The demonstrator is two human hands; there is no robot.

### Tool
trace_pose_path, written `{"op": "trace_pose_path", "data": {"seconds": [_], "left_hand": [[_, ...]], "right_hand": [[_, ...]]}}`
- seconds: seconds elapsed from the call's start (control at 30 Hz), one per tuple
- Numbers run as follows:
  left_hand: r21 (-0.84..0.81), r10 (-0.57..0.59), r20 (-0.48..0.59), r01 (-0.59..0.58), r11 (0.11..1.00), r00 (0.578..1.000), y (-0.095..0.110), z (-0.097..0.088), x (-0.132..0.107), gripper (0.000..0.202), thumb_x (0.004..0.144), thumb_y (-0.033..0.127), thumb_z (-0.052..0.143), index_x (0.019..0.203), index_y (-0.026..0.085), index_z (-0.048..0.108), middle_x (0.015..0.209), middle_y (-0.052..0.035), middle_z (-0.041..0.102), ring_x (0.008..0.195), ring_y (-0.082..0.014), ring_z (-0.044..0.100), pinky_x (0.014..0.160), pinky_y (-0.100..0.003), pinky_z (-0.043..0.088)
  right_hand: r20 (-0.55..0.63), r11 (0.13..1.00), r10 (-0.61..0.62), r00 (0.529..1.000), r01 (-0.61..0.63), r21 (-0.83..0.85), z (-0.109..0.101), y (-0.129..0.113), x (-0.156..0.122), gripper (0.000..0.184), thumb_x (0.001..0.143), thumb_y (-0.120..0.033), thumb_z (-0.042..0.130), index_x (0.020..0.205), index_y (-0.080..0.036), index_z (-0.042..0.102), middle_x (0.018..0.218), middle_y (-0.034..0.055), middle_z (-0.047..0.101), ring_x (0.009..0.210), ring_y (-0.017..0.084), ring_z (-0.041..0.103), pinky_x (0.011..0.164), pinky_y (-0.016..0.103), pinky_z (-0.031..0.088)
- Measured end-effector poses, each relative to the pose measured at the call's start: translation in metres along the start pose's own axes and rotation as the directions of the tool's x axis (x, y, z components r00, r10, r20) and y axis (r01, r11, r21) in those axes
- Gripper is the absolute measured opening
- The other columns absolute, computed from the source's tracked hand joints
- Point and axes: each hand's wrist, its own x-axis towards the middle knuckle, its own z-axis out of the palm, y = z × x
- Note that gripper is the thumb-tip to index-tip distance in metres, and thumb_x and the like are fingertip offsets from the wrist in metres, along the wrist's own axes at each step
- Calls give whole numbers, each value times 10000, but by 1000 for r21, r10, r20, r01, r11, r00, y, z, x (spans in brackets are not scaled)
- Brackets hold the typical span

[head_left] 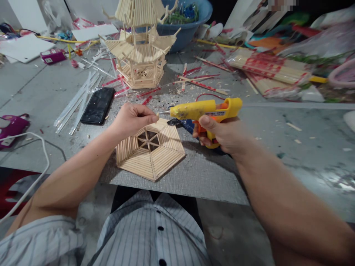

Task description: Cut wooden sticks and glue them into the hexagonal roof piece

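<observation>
My right hand (212, 129) grips a yellow hot glue gun (192, 109) with an orange trigger, its metal nozzle pointing left. Close to the nozzle tip, my left hand (135, 117) pinches a small wooden stick (158, 115), of which only a pale end shows. Whether nozzle and stick touch, I cannot tell. Below both hands a hexagonal panel of wooden sticks (151, 159) lies flat on the table, with a spoked opening in its middle. My left hand and forearm hide its upper left part.
A wooden stick pagoda (144, 53) stands behind, before a blue basin (183, 31). A black phone (97, 106) and clear glue sticks (79, 99) lie left. Bagged wooden sticks (271, 68) lie at the right. A white cable (44, 147) hangs over the table's left front edge.
</observation>
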Motion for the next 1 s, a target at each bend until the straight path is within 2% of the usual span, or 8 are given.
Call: {"op": "trace_pose_path", "data": {"seconds": [0.3,0.57,0.63,0.7,0.77,0.83,0.9,1.0], "left_hand": [[48,79,21,-80,996,997,-5,-1,3,90,658,226,693,624,143,695,549,26,608,504,-42,479,506,-176,389],[93,52,13,-53,994,999,-2,-1,0,143,692,285,678,666,145,694,594,7,626,543,-62,523,549,-203,419],[104,20,36,-24,994,999,0,-3,0,153,695,292,671,678,142,700,606,1,635,544,-65,524,552,-209,420],[160,-58,111,40,986,992,2,-5,1,149,687,287,670,676,142,706,596,0,639,534,-68,522,546,-212,413],[252,-173,241,111,961,955,5,-7,1,146,675,283,672,664,143,711,573,1,638,524,-72,520,540,-213,403],[348,-278,360,148,926,891,9,-8,1,153,672,284,669,661,139,716,572,-1,644,529,-76,523,545,-216,396],[432,-325,407,133,892,854,11,-7,1,176,673,300,664,672,135,724,587,-4,652,544,-80,522,555,-220,384],[525,-352,443,80,848,825,14,-6,0,218,675,338,662,708,138,740,615,-5,664,578,-89,530,572,-225,367]], "right_hand": [[19,999,7,1000,-6,-35,-2,1,-2,536,580,-697,734,646,-200,543,532,8,554,334,70,395,306,245,307],[-16,999,23,1000,-23,-44,-1,0,-1,576,495,-730,743,604,-200,547,497,-28,571,307,53,390,294,214,307],[-29,1000,11,1000,-12,-28,-3,1,0,559,518,-705,752,623,-191,561,527,-18,599,320,54,415,304,213,329],[-53,1000,-25,998,25,8,-4,1,2,534,555,-670,762,649,-181,571,567,0,625,337,59,442,316,218,350],[-110,996,-66,992,72,45,-5,1,4,539,542,-657,779,672,-174,576,565,3,630,325,64,442,312,227,348],[-172,992,-94,981,107,68,-4,0,6,577,478,-660,802,697,-176,577,521,-13,614,293,66,416,298,228,330],[-204,990,-96,974,115,80,-3,-1,8,624,416,-663,818,731,-179,580,484,-24,600,283,72,412,290,221,321],[-187,992,-87,978,102,68,-2,-2,8,642,413,-667,817,766,-181,589,483,-20,606,280,80,416,286,221,317]]}}
